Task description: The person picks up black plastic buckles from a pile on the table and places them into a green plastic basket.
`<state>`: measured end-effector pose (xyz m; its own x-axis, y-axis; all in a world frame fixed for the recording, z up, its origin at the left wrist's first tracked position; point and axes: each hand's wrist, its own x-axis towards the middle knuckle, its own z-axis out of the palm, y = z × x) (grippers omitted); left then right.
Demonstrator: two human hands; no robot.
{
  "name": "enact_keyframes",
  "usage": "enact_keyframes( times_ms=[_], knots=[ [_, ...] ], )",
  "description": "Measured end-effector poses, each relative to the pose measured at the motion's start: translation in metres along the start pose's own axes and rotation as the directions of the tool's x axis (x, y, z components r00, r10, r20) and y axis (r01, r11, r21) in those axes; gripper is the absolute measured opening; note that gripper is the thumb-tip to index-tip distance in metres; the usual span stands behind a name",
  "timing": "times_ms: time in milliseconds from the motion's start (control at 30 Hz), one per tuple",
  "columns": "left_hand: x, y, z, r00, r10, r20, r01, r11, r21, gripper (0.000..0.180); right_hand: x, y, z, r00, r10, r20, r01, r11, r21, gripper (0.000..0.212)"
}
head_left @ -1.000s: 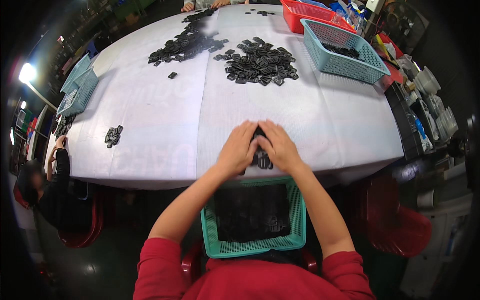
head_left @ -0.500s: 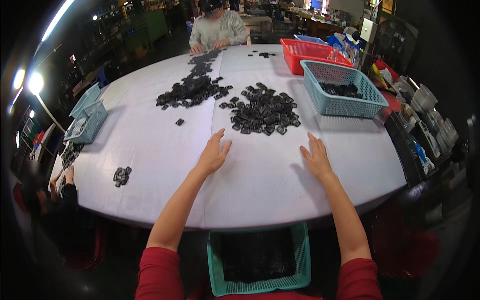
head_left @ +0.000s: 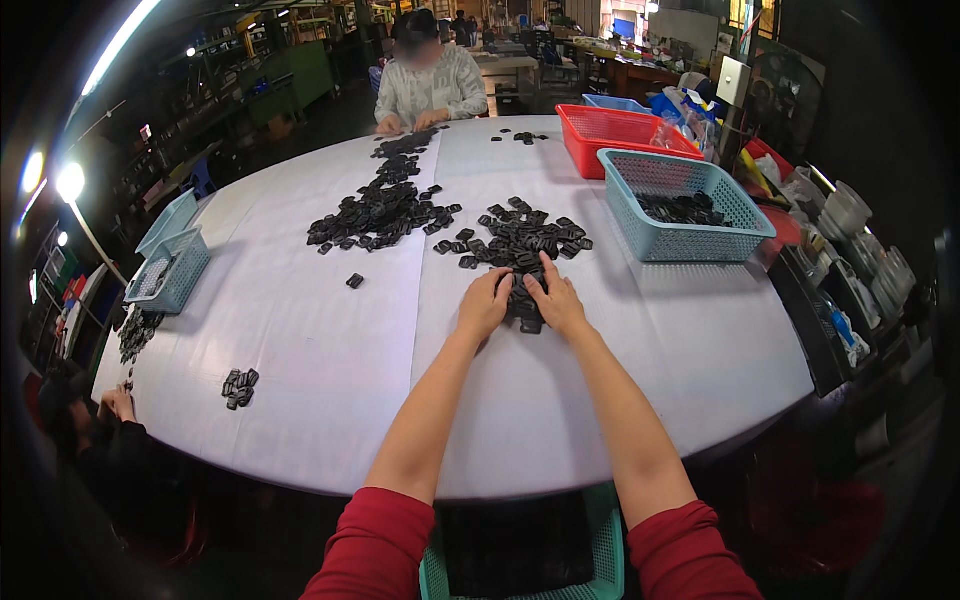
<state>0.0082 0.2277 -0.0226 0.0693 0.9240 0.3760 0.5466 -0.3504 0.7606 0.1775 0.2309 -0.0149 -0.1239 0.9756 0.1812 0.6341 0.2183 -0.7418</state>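
Bare hands: left hand (head_left: pixel 486 305) and right hand (head_left: pixel 556 300) lie side by side, palms down, fingers cupped over the near edge of a pile of small black plastic parts (head_left: pixel 520 240).
Grip: neither hand is closed; both press flat on the parts.
Pile: on the round white table (head_left: pixel 330 360), just beyond the fingers.
Right of pile: teal basket (head_left: pixel 685 205) with more parts, red basket (head_left: pixel 625 130) behind it.
Left of pile: larger black heap (head_left: pixel 380 210).
Near table edge: teal basket (head_left: pixel 520 555) under the person's arms.
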Motion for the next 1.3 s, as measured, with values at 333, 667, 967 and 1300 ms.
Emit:
enact_keyframes(
  times_ms=[333,667,967,1300],
  knots=[
    [-0.110,0.031,-0.010,0.981,0.118,-0.151,-0.091,0.980,0.176,0.022,-0.110,-0.033,0.017,0.952,-0.288,-0.107,0.268,0.949,-0.168,0.043],
    [-0.183,0.072,-0.072,0.975,-0.151,-0.162,0.146,0.988,-0.038,0.021,-0.175,-0.016,-0.029,0.953,-0.274,-0.125,0.215,0.909,-0.356,0.035],
    [-0.208,0.058,-0.096,0.965,0.093,-0.244,-0.037,0.973,0.227,0.013,-0.186,-0.025,-0.042,0.917,-0.317,-0.241,0.180,0.870,-0.458,0.033],
    [-0.206,0.072,-0.075,0.985,0.170,-0.005,-0.153,0.899,0.410,0.031,-0.192,-0.056,0.012,0.876,-0.473,0.091,0.467,0.786,-0.405,0.041]
  ],
)
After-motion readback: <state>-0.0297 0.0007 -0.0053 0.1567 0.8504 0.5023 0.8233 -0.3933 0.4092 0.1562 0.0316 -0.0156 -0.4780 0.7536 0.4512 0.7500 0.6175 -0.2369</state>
